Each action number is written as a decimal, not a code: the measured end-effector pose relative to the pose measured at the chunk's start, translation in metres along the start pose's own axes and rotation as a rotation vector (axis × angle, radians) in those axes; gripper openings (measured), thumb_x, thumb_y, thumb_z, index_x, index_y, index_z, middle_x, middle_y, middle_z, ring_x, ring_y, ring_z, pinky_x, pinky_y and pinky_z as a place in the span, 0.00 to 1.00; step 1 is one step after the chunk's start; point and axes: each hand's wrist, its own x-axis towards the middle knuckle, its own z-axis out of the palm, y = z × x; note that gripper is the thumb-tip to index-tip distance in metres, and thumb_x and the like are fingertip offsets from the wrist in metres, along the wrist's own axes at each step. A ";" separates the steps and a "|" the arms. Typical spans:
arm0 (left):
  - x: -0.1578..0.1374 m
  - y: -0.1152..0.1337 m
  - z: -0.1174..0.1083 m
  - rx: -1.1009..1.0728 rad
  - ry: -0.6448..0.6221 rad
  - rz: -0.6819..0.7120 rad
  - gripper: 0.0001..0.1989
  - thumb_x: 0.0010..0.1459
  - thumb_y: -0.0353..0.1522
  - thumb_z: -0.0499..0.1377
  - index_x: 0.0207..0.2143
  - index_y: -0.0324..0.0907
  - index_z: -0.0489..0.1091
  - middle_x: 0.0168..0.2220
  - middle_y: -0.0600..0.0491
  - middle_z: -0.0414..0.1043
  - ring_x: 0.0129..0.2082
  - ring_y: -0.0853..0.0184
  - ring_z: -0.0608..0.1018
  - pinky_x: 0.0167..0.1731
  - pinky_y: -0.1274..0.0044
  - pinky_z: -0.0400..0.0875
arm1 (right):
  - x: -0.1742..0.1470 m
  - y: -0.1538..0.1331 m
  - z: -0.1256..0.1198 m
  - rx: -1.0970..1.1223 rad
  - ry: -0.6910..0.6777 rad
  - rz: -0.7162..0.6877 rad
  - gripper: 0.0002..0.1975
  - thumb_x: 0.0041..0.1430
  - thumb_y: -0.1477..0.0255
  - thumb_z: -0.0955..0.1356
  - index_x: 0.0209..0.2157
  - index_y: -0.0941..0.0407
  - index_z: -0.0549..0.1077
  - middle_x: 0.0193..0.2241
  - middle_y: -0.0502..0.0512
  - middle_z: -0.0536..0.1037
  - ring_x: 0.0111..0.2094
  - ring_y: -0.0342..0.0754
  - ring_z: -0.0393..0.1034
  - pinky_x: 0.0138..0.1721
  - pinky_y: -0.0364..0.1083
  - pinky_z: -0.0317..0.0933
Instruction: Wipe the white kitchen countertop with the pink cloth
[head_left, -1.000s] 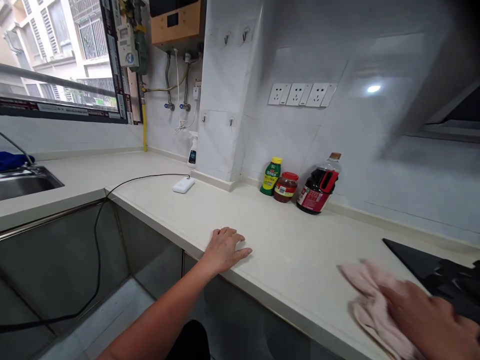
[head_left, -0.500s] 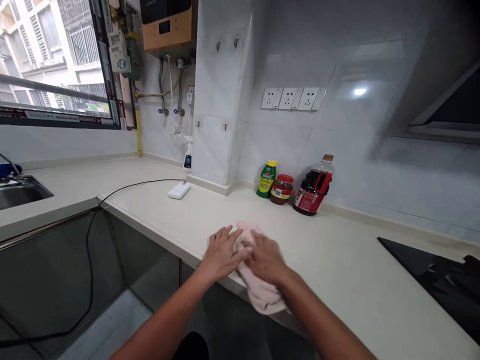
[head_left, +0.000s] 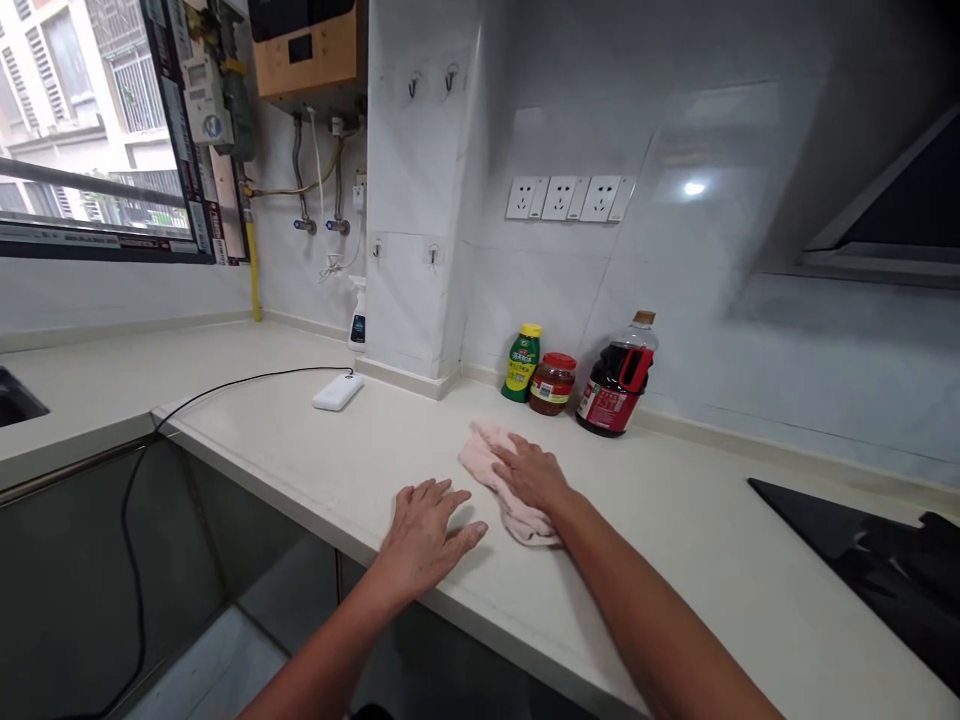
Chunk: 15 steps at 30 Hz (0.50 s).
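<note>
A pale pink cloth (head_left: 487, 462) lies crumpled on the white countertop (head_left: 660, 580). My right hand (head_left: 532, 474) presses down on it, fingers bent over its upper part, while the lower end bunches beneath my wrist. Closer to the counter's front edge, my left hand (head_left: 429, 530) is spread palm down with nothing in it. A small gap of bare counter separates it from the cloth.
Against the back wall stand a green bottle (head_left: 521, 365), a red-lidded jar (head_left: 553, 385) and a large dark sauce bottle (head_left: 615, 385). A white device (head_left: 337, 391) with a black cable lies left. A black cooktop (head_left: 855, 560) is at right; a spray bottle (head_left: 358, 318) stands by the pillar.
My right hand has carried the cloth away from the front edge, farther onto the counter. My left hand is now apart from it. The view has shifted slightly right.
</note>
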 end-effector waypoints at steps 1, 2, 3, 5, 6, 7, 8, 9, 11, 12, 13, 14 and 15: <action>0.000 0.000 -0.001 -0.010 -0.015 0.004 0.22 0.68 0.48 0.55 0.57 0.48 0.71 0.61 0.46 0.70 0.64 0.52 0.66 0.62 0.56 0.58 | 0.001 0.017 0.002 -0.008 0.001 0.060 0.24 0.72 0.59 0.56 0.65 0.45 0.63 0.69 0.61 0.54 0.62 0.62 0.58 0.58 0.64 0.54; 0.001 0.000 -0.002 -0.018 -0.027 0.006 0.21 0.68 0.47 0.55 0.56 0.48 0.71 0.60 0.46 0.71 0.64 0.52 0.67 0.61 0.56 0.59 | 0.000 0.035 0.004 -0.016 0.001 0.117 0.24 0.72 0.57 0.56 0.65 0.46 0.63 0.69 0.61 0.55 0.61 0.63 0.58 0.58 0.65 0.55; 0.001 0.000 -0.002 -0.024 -0.037 0.006 0.20 0.68 0.47 0.55 0.56 0.48 0.72 0.60 0.47 0.71 0.64 0.52 0.67 0.61 0.57 0.59 | -0.002 0.052 0.007 -0.023 -0.002 0.169 0.25 0.71 0.56 0.57 0.65 0.47 0.62 0.68 0.61 0.56 0.61 0.62 0.59 0.58 0.65 0.55; 0.002 0.000 -0.003 -0.022 -0.045 0.000 0.19 0.68 0.46 0.56 0.55 0.48 0.72 0.60 0.47 0.71 0.64 0.52 0.67 0.60 0.57 0.59 | -0.010 0.086 0.011 -0.034 -0.007 0.259 0.28 0.71 0.53 0.57 0.66 0.48 0.61 0.67 0.60 0.57 0.61 0.62 0.59 0.59 0.66 0.56; 0.003 0.000 -0.003 -0.017 -0.045 -0.003 0.19 0.68 0.45 0.56 0.55 0.48 0.72 0.59 0.47 0.71 0.64 0.52 0.67 0.60 0.57 0.59 | -0.017 0.101 0.014 -0.040 -0.009 0.296 0.28 0.70 0.52 0.57 0.66 0.48 0.61 0.67 0.60 0.57 0.61 0.62 0.59 0.59 0.66 0.56; 0.003 0.000 -0.004 -0.011 -0.044 -0.005 0.18 0.67 0.44 0.57 0.55 0.48 0.72 0.59 0.47 0.72 0.64 0.52 0.67 0.60 0.58 0.59 | -0.025 0.117 0.016 -0.047 -0.009 0.331 0.28 0.70 0.52 0.56 0.66 0.47 0.61 0.67 0.60 0.57 0.61 0.62 0.60 0.58 0.66 0.56; 0.004 0.000 -0.004 -0.005 -0.041 -0.006 0.18 0.67 0.44 0.57 0.54 0.48 0.72 0.59 0.47 0.72 0.64 0.53 0.67 0.60 0.58 0.59 | -0.034 0.132 0.017 -0.054 -0.008 0.363 0.28 0.70 0.52 0.55 0.65 0.46 0.62 0.67 0.60 0.58 0.60 0.62 0.60 0.58 0.66 0.57; 0.004 0.000 -0.004 0.001 -0.039 -0.006 0.17 0.67 0.43 0.58 0.54 0.48 0.72 0.59 0.48 0.72 0.64 0.53 0.67 0.60 0.58 0.59 | -0.045 0.146 0.018 -0.061 -0.006 0.393 0.28 0.70 0.52 0.53 0.65 0.45 0.62 0.66 0.60 0.58 0.60 0.62 0.61 0.58 0.65 0.57; 0.004 0.000 -0.003 0.010 -0.034 -0.003 0.17 0.67 0.43 0.58 0.54 0.48 0.72 0.59 0.48 0.72 0.64 0.53 0.67 0.60 0.58 0.59 | -0.070 0.174 0.020 -0.078 0.000 0.452 0.28 0.70 0.53 0.52 0.64 0.42 0.64 0.65 0.61 0.60 0.59 0.63 0.62 0.56 0.66 0.57; 0.004 -0.001 -0.003 0.015 -0.031 -0.001 0.17 0.67 0.43 0.58 0.54 0.48 0.72 0.59 0.48 0.72 0.64 0.53 0.67 0.60 0.58 0.59 | -0.085 0.187 0.020 -0.089 0.003 0.484 0.28 0.69 0.53 0.51 0.64 0.42 0.64 0.65 0.62 0.61 0.59 0.64 0.62 0.56 0.66 0.58; 0.004 -0.001 -0.002 0.020 -0.029 0.001 0.17 0.67 0.43 0.58 0.54 0.48 0.73 0.60 0.48 0.72 0.64 0.53 0.67 0.60 0.58 0.59 | -0.100 0.199 0.021 -0.100 0.006 0.516 0.29 0.69 0.53 0.51 0.64 0.43 0.65 0.65 0.63 0.61 0.59 0.65 0.63 0.55 0.67 0.58; 0.004 -0.002 -0.001 0.026 -0.026 0.004 0.17 0.67 0.43 0.58 0.54 0.48 0.73 0.59 0.48 0.72 0.63 0.53 0.67 0.60 0.59 0.59 | -0.116 0.211 0.021 -0.112 0.009 0.547 0.30 0.68 0.53 0.50 0.64 0.44 0.66 0.64 0.64 0.62 0.58 0.67 0.63 0.55 0.67 0.58; 0.004 -0.003 0.000 0.032 -0.024 0.006 0.17 0.66 0.43 0.58 0.54 0.48 0.73 0.59 0.48 0.72 0.63 0.53 0.68 0.60 0.59 0.59 | -0.132 0.220 0.020 -0.126 0.014 0.576 0.30 0.68 0.53 0.50 0.64 0.44 0.66 0.64 0.65 0.63 0.58 0.68 0.64 0.54 0.68 0.58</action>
